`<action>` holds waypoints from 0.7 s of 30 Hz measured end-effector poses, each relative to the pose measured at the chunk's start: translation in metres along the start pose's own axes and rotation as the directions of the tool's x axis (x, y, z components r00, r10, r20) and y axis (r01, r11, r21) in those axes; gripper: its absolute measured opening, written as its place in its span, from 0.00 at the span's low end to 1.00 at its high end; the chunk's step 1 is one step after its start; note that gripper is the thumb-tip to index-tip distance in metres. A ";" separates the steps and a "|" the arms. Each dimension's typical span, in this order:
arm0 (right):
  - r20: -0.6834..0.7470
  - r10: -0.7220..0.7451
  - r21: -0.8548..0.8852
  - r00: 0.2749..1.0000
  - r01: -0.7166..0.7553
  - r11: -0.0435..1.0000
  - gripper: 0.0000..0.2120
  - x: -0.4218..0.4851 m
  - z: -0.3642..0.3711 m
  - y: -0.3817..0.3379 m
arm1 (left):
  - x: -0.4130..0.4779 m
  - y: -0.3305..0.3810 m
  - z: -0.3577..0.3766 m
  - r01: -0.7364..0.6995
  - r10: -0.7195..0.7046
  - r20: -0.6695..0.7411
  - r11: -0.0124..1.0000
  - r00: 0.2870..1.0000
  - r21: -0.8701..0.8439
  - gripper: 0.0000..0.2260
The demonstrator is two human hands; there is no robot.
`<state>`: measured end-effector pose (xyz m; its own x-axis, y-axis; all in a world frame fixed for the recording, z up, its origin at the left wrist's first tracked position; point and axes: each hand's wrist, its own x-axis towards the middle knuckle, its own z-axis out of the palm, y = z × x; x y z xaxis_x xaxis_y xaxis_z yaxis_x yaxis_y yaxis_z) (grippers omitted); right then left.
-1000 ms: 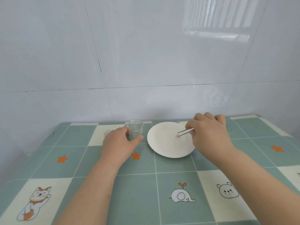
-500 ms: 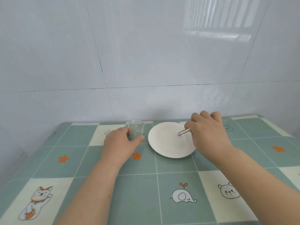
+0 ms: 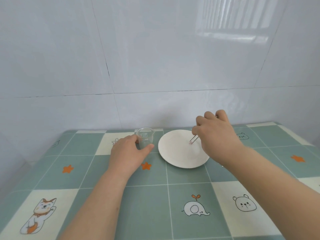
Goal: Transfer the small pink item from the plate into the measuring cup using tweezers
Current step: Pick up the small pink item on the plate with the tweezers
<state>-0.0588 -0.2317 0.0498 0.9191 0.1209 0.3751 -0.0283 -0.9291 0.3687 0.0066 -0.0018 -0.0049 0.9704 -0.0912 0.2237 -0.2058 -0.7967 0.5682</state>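
Two hands busy: right hand [image 3: 216, 134] pinches tweezers [image 3: 194, 138] over the plate [image 3: 174, 156], left hand [image 3: 129, 151] curled round the measuring cup [image 3: 145, 138].

Small pink item [image 3: 190, 143] sits on the plate, right of centre, at the tweezer tips; tips look nearly closed, but can't tell if they have the item or just touch it. It looks tiny and probably very light, so likely to skid on the smooth plate or pop out if squeezed hard; best taken across its middle with a light pinch. Hard or soft: too small to tell. Left thumb and fingers wrap the clear cup, which stands upright on the tablecloth [image 3: 155, 196] just left of the plate; it appears empty. Upper part of the tweezers is hidden inside the right fist. Cup markings unreadable.
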 end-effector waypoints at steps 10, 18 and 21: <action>0.138 -0.144 0.028 0.980 0.142 0.990 0.05 0.013 -0.020 0.000 | 0.000 0.001 -0.001 0.007 -0.007 0.010 1.000 1.000 0.003 0.19; 0.146 -0.046 0.058 0.988 0.037 0.998 0.10 0.009 -0.017 0.000 | -0.002 0.002 -0.003 0.012 -0.012 0.013 1.000 1.000 -0.014 0.18; 0.143 0.031 0.079 0.989 -0.042 0.996 0.15 0.004 -0.015 0.001 | -0.002 0.002 -0.003 0.010 -0.010 0.011 1.000 1.000 -0.007 0.18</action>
<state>-0.0608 -0.2274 0.0644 0.9644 0.0412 0.2611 -0.0361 -0.9580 0.2844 0.0039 -0.0017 -0.0019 0.9737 -0.0899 0.2092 -0.1970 -0.7932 0.5763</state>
